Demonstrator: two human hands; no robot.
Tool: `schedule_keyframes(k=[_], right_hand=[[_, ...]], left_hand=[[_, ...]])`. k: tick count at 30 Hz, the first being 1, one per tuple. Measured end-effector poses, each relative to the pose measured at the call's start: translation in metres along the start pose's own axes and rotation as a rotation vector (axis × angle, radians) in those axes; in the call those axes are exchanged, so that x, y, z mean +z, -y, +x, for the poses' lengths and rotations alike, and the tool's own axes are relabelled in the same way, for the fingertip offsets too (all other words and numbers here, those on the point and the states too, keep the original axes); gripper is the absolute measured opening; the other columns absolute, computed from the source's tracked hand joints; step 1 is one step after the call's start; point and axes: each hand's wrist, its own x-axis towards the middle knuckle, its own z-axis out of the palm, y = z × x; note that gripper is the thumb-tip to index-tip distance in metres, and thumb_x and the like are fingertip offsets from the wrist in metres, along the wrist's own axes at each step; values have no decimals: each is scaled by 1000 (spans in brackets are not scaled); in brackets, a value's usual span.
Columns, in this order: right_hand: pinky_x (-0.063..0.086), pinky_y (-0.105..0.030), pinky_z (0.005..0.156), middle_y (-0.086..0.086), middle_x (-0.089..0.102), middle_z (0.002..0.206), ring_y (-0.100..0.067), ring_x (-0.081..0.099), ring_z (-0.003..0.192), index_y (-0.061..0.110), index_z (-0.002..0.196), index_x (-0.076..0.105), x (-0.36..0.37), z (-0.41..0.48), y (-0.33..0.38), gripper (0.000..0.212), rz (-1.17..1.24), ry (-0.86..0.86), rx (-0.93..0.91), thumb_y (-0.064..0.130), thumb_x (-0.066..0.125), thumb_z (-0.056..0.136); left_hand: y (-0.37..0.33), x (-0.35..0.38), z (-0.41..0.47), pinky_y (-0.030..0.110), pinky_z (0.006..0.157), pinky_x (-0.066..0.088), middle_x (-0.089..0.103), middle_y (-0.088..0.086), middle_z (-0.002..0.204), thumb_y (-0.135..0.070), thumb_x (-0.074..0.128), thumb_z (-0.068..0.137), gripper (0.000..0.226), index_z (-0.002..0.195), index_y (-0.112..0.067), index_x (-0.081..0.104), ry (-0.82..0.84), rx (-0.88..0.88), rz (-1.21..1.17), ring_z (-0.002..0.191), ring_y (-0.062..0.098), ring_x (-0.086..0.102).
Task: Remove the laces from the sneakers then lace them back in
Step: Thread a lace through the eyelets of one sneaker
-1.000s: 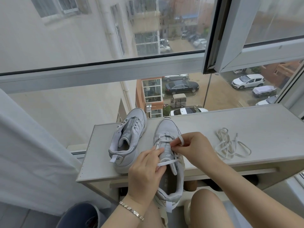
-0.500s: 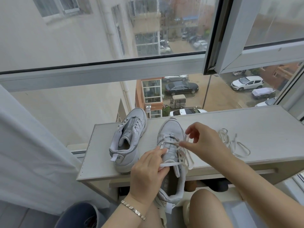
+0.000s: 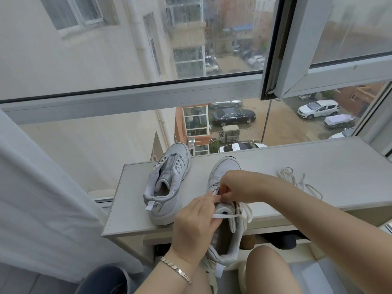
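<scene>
Head view has the left hand (image 3: 196,227) and right hand (image 3: 240,185) pinching the lace (image 3: 227,215) on the six-o'clock sneaker (image 3: 224,167), likely unlacing; next, pull it from another eyelet.

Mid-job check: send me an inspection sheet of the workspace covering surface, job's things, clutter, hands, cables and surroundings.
Surface: pale shelf top by the window; both sneakers stand on it.
Job's things: far sneaker has empty eyelets; near sneaker overhangs the front edge at its heel and carries a threaded lace; loose lace lies to the right.
Clutter: dark items under the shelf, too dim to identify.
Hands: left hand grips a strand of the threaded lace; right hand pinches it at the eyelets.
Cables: nothing seen.
Surroundings: curtain at left, window sash ajar, dark bin below.
</scene>
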Motion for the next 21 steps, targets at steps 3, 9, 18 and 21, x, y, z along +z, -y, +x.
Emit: schedule_keyframes(k=[3,9,18,21], right_hand=[[31,-27,54,-12,48,77,-20,40,66,-7,96,61,1,1,-6,32,9,-9,-27,22,50,90],[45,-21,63,-5,55,69,-14,50,61,8,70,50,-7,-10,-7,24,622,-363,-88,8,45,93],[31,-12,39,8,54,49,-5,39,42,16,68,56,-74,-75,6,26,783,-615,-222,21,52,93],[45,-17,58,10,67,77,-6,54,60,22,83,65,-53,-66,-13,22,125,-293,62,35,51,92]], left_hand=[[-2,0,2,16,78,48,70,-1,85,-27,61,83,21,85,-8,70,7,-7,16,88,8,64],[2,2,4,20,68,52,71,-4,84,-26,62,80,19,85,-10,71,-1,17,46,86,8,67],[9,2,13,24,43,48,63,-9,63,-30,50,75,24,81,-18,70,16,-273,109,56,10,60],[6,0,14,24,44,47,61,-9,60,-30,49,74,25,79,-18,70,19,-292,114,56,8,59]])
